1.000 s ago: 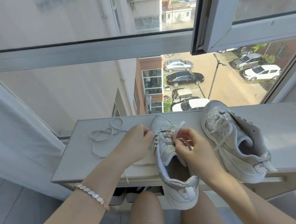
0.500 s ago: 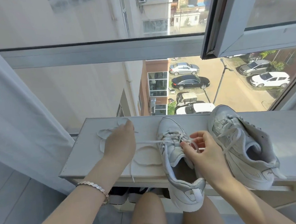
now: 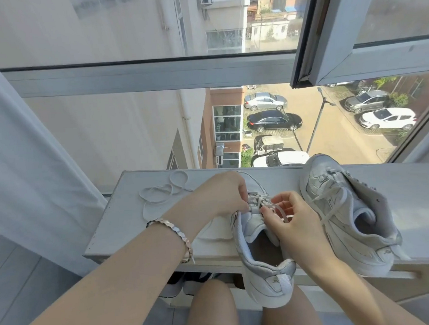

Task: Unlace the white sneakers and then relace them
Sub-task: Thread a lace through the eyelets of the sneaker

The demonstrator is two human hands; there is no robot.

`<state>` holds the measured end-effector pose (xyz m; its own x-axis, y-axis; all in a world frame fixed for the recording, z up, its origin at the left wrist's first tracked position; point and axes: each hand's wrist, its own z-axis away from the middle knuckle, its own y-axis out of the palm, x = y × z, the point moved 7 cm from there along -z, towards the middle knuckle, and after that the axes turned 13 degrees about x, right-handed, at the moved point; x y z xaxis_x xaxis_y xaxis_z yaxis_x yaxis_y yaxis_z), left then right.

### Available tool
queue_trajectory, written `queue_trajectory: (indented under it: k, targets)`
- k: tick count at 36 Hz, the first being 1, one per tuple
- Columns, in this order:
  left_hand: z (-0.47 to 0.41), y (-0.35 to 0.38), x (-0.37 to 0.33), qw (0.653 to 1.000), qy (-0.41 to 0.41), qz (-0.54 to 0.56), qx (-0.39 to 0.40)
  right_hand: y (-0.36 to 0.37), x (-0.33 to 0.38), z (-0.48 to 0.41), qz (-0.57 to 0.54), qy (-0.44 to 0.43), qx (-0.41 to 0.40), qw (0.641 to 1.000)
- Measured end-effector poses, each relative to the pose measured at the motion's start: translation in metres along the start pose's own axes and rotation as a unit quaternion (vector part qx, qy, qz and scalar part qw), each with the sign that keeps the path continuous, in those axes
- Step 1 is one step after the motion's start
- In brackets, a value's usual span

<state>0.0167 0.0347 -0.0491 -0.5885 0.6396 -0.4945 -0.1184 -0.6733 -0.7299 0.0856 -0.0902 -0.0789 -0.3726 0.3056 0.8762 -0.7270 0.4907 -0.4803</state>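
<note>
The fingers [image 3: 244, 198] of the left hand [image 3: 220, 195] are curled together and pinch the lace [image 3: 281, 213] at the left side of the eyelets. On the right hand [image 3: 294, 225] the thumb and the first finger are pressed together on the same lace, which passes as a flat band over the other, loosely bent fingers. Both hands meet over the tongue of the near sneaker [image 3: 261, 265]. This sneaker lies on the white surface [image 3: 126, 219] with the toe pointing far, toward the window, and its heel hangs over the near edge, above the person's knees. Only its far eyelets carry lace. The second sneaker [image 3: 347, 219] lies just beside it on the right, tilted, with a slack lace across its tongue. A loose lace [image 3: 159, 194] lies in loops on the far left part of the surface. A bracelet [image 3: 177, 233] is around the left wrist.
</note>
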Motion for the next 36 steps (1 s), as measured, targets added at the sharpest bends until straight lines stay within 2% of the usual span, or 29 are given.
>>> queue_trajectory:
  k: [6, 8, 9, 10, 11, 13, 14, 15, 16, 18, 21, 23, 25, 28, 30, 36]
  targets:
    - [0.006, -0.012, 0.009, 0.988, -0.078, -0.128, -0.026, -0.001, -0.001, 0.001, 0.011, 0.002, -0.010, 1.000]
    - [0.011, -0.015, 0.015, 0.998, -0.053, -0.033, -0.022, -0.001, 0.000, 0.000, 0.024, -0.006, -0.017, 1.000]
    - [0.014, -0.015, 0.018, 0.996, -0.025, 0.078, -0.019, -0.002, 0.001, 0.000, 0.033, -0.012, -0.020, 0.999]
    - [0.018, -0.016, 0.021, 0.976, 0.009, 0.214, -0.028, -0.002, 0.003, 0.000, 0.040, -0.017, -0.021, 0.999]
    - [0.022, -0.017, 0.024, 0.931, 0.044, 0.361, -0.037, -0.003, 0.004, 0.000, 0.046, -0.020, -0.021, 0.999]
    - [0.028, -0.019, 0.035, 0.785, 0.113, 0.606, -0.052, -0.005, 0.006, -0.002, 0.058, -0.023, -0.017, 0.998]
    - [0.032, -0.022, 0.042, 0.717, 0.139, 0.680, -0.067, -0.006, 0.007, -0.003, 0.062, -0.024, -0.015, 0.998]
    - [0.036, -0.025, 0.049, 0.666, 0.159, 0.724, -0.086, -0.008, 0.007, -0.004, 0.066, -0.025, -0.013, 0.997]
    - [0.041, -0.029, 0.056, 0.631, 0.171, 0.750, -0.104, -0.011, 0.007, -0.006, 0.074, -0.026, -0.013, 0.997]
    - [0.050, -0.038, 0.068, 0.594, 0.193, 0.770, -0.135, -0.017, 0.007, -0.009, 0.100, -0.026, -0.016, 0.994]
    - [0.056, -0.038, 0.073, 0.578, 0.210, 0.773, -0.154, -0.023, 0.009, -0.011, 0.158, -0.027, -0.024, 0.987]
    - [0.054, -0.030, 0.067, 0.592, 0.202, 0.765, -0.154, -0.021, 0.022, -0.008, 0.199, -0.061, -0.036, 0.977]
    - [0.051, -0.021, 0.052, 0.603, 0.198, 0.760, -0.139, -0.011, 0.040, -0.006, 0.207, -0.120, -0.006, 0.971]
    - [0.045, -0.011, 0.019, 0.598, 0.225, 0.764, -0.091, 0.020, 0.058, -0.001, 0.138, -0.142, 0.149, 0.969]
    - [0.042, -0.007, 0.004, 0.591, 0.237, 0.767, -0.073, 0.035, 0.062, 0.002, 0.122, -0.132, 0.212, 0.961]
    - [0.032, -0.006, -0.007, 0.556, 0.232, 0.793, -0.087, 0.034, 0.064, 0.001, 0.042, -0.133, 0.220, 0.966]
